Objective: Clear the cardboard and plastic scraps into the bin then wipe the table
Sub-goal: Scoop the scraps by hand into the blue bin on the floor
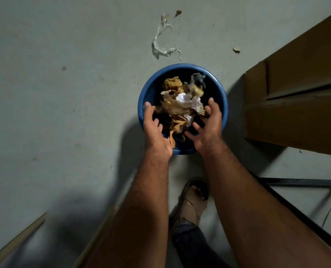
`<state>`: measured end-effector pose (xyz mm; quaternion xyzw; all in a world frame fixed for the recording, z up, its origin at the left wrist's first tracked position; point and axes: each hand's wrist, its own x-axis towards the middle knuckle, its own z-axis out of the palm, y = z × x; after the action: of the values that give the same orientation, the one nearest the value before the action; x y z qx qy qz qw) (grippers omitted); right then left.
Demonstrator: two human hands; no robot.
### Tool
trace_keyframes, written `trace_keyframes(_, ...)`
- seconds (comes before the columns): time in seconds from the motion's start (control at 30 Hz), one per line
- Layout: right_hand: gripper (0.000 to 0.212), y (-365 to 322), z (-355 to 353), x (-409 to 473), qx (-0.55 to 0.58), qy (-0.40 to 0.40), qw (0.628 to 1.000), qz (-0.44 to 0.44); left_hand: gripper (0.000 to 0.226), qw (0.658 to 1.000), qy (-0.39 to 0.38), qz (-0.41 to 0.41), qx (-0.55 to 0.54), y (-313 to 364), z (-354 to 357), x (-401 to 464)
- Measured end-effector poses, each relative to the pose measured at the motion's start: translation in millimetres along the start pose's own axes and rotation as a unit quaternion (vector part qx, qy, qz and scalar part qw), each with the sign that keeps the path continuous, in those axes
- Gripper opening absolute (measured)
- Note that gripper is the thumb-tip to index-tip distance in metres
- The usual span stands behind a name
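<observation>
Left hand (154, 127) and right hand (207, 122): both released, fingers spread over blue bin (147, 93) holding scraps (178, 101). No legible markings.

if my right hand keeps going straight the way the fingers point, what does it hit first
Probably the crumpled scraps in the blue bin; the right hand is open above them, though depth is unclear.

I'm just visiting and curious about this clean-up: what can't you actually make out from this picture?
- Head view: the table to be wiped is not in view.
- The blue bin: its bottom is hidden under the scraps, and both hands cover its near rim.
- Left hand and right hand: spread above the bin, but blur hides whether they touch the scraps.
- Cardboard box: cut off by the right edge.
</observation>
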<state>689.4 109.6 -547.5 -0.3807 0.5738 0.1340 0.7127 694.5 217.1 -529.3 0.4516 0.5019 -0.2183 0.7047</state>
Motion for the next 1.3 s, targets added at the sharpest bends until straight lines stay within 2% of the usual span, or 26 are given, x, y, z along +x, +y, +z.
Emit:
trace_keyframes(0.2, 0.055, -15, 0, -21, 0.004, 0.017, 1.000, -0.026, 0.072, 0.999, -0.010, 0.036, 0.026, 12, 4, -14)
trace_keyframes(0.47, 0.046, -29, 3, -37, -0.037, 0.009, 0.997, -0.064, 0.066, 0.987, -0.071, 0.106, 0.099, 28, 16, -37)
trace_keyframes(0.57, 0.051, -25, 3, -28, -0.135, 0.002, 0.983, -0.126, 0.064, 0.969, -0.102, 0.148, 0.172, 24, 15, -29)
trace_keyframes(0.6, 0.053, -22, 2, -22, -0.208, -0.001, 0.964, -0.166, 0.062, 0.960, -0.108, 0.154, 0.208, 21, 15, -27)
trace_keyframes(0.63, 0.053, -20, 0, -15, -0.300, -0.003, 0.930, -0.214, 0.063, 0.952, -0.111, 0.157, 0.237, 18, 15, -24)
trace_keyframes(0.7, 0.049, -15, -2, -4, -0.454, -0.025, 0.840, -0.296, 0.070, 0.921, -0.116, 0.163, 0.334, 9, 16, -12)
trace_keyframes(0.73, 0.051, -11, -2, 4, -0.502, -0.043, 0.804, -0.316, 0.068, 0.885, -0.119, 0.184, 0.411, 6, 18, -3)
trace_keyframes(0.77, 0.054, -8, 0, 9, -0.546, -0.057, 0.773, -0.318, 0.061, 0.834, -0.116, 0.214, 0.494, 3, 19, 8)
trace_keyframes(0.83, 0.065, -2, 4, 21, -0.627, -0.070, 0.723, -0.283, 0.058, 0.751, -0.113, 0.239, 0.605, -3, 17, 28)
trace_keyframes(0.87, 0.071, -1, 6, 26, -0.663, -0.071, 0.700, -0.255, 0.060, 0.725, -0.111, 0.237, 0.638, -5, 15, 36)
trace_keyframes(0.93, 0.081, 0, 7, 34, -0.705, -0.074, 0.677, -0.198, 0.062, 0.684, -0.103, 0.221, 0.687, -11, 11, 53)
trace_keyframes(1.03, 0.088, 1, 8, 44, -0.747, -0.081, 0.638, -0.168, 0.066, 0.647, -0.094, 0.196, 0.730, -15, 7, 72)
trace_keyframes(1.07, 0.090, 1, 7, 46, -0.758, -0.080, 0.627, -0.159, 0.066, 0.635, -0.094, 0.195, 0.741, -16, 8, 74)
trace_keyframes(1.13, 0.088, 2, 3, 45, -0.758, -0.072, 0.628, -0.162, 0.065, 0.630, -0.092, 0.205, 0.743, -18, 9, 70)
trace_keyframes(1.3, 0.065, -6, -5, 5, -0.660, -0.046, 0.702, -0.263, 0.053, 0.654, -0.056, 0.304, 0.691, -5, 10, 26)
